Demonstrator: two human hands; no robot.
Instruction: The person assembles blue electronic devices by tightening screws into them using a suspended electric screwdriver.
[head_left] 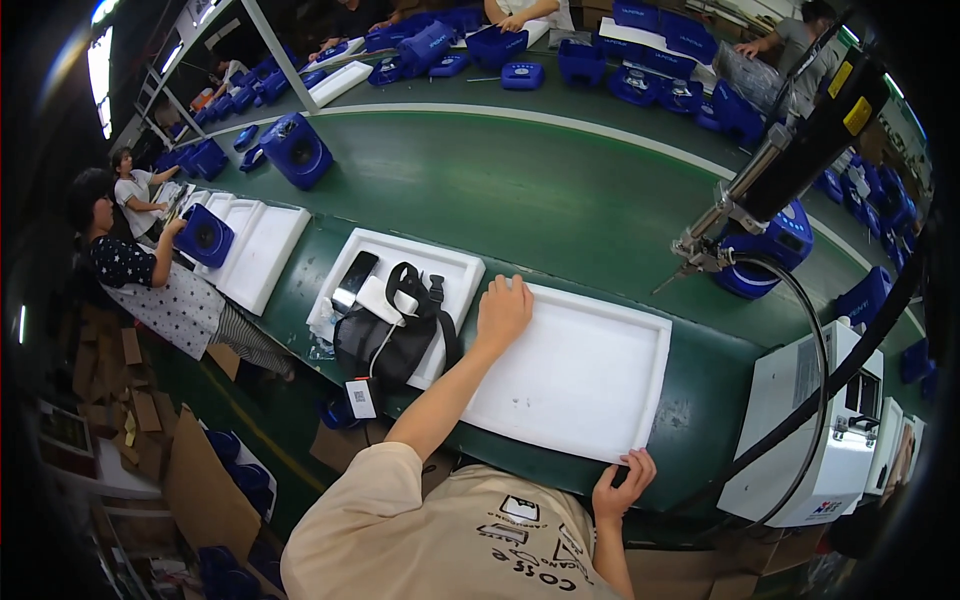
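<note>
In the head view, we see the white foam tray on the green counter, our left hand over its far left corner and our right hand at its near right, probably because opposite corners steady it; we cannot tell whether either grip pinches. The black bag lies partly in the neighbouring tray, perhaps for containment

Green workbench: slants across the frame from left to lower right.
Bench, centre: white foam tray, lying flat.
Bench, left of centre: second foam tray, just beside it.
Bench, far left: overlapping foam trays.
Bench, lower right: white metal box.
Green belt, upper left: blue speaker housing.
</note>
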